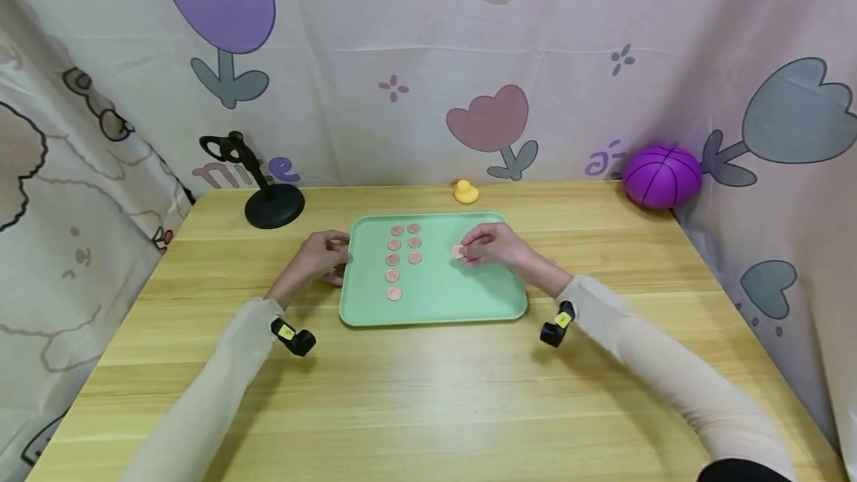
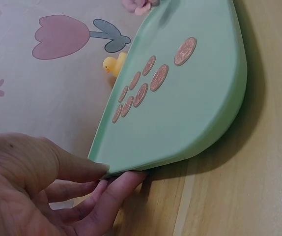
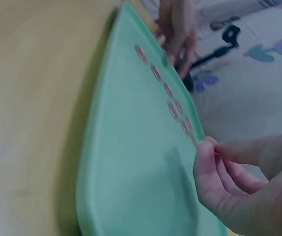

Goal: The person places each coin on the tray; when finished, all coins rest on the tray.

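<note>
A pale green tray (image 1: 462, 296) lies on the wooden table. Copper-coloured coins (image 1: 393, 275) rest flat on its left half, a longer column of several beside a shorter column of three. At the tray's left rim my left hand (image 1: 318, 255) grips the edge; the left wrist view shows its thumb (image 2: 84, 168) on top and fingers beneath. Over the right half of the tray, my right hand (image 1: 492, 244) pinches one coin (image 1: 458, 251) between thumb and fingertips. In the right wrist view the fingers mostly cover that coin.
A yellow rubber duck (image 1: 466, 192) sits behind the tray. To the back left stands a black stand (image 1: 274, 205) with a round base. A purple ball (image 1: 663, 177) is at the back right corner. Patterned cloth (image 1: 361, 125) hangs behind the table (image 1: 428, 400).
</note>
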### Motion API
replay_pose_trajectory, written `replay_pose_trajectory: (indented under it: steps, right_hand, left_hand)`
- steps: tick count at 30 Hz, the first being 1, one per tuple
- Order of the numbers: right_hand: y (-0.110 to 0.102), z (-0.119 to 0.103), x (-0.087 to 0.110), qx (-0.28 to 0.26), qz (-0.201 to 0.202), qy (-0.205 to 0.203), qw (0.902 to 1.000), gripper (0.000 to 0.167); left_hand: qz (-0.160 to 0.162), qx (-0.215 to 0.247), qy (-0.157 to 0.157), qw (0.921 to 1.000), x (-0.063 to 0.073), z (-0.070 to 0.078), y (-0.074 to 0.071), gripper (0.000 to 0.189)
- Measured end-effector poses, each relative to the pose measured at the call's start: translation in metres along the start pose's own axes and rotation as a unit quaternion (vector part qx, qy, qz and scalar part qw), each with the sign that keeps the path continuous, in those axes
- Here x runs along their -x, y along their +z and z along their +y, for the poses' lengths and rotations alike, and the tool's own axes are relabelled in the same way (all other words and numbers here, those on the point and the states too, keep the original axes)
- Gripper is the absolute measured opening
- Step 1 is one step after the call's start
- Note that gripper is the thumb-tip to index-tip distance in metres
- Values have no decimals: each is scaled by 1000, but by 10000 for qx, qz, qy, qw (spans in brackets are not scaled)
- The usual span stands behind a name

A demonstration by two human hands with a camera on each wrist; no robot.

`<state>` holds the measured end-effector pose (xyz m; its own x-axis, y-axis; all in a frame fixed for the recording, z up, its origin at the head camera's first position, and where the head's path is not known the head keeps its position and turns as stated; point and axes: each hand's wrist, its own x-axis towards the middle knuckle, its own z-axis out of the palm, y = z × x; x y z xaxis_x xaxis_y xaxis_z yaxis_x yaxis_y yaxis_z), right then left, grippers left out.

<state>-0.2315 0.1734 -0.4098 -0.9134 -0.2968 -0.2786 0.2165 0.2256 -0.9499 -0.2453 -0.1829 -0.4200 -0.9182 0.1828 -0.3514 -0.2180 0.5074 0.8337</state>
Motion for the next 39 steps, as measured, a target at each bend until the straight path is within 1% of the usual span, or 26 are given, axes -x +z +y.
replay_pose_trajectory:
  steps: [4, 11, 13, 16, 21, 25, 31, 35, 39]
  right_hand:
    - [22, -1, -7, -104, -148, 11, 9998, 16]
    - [51, -2, -15, 88, -405, 191, 9990, 10]
    - [58, -2, -16, 112, -409, 216, 9989, 10]
    - [66, -1, -17, 245, -368, 139, 9989, 10]
    - [74, -1, -18, 781, -172, -51, 9968, 7]
    - [77, -2, -19, 1175, -149, -140, 9929, 6]
    - [76, -3, -21, 1493, -256, -157, 9883, 8]
    - [66, -4, -20, 1604, -380, -259, 9860, 6]
    - [47, -3, -16, 1832, -495, -521, 9804, 8]
  left_hand:
    - [-2, -8, -8, 10000, 1, 1, 1, 55]
    - [13, -83, 30, 10000, 0, 0, 0, 54]
    - [16, -101, 32, 9999, 0, 0, 0, 54]
    - [21, -112, 7, 9999, -1, 0, 0, 55]
    - [26, -99, -52, 9999, -2, 0, 1, 54]
    - [41, -95, -58, 9999, -3, 0, 1, 54]
    - [64, -127, -6, 9999, -2, 0, 1, 53]
    - [79, -144, -33, 9999, -2, 0, 1, 53]
    - [68, -158, -33, 9998, -2, 0, 1, 54]
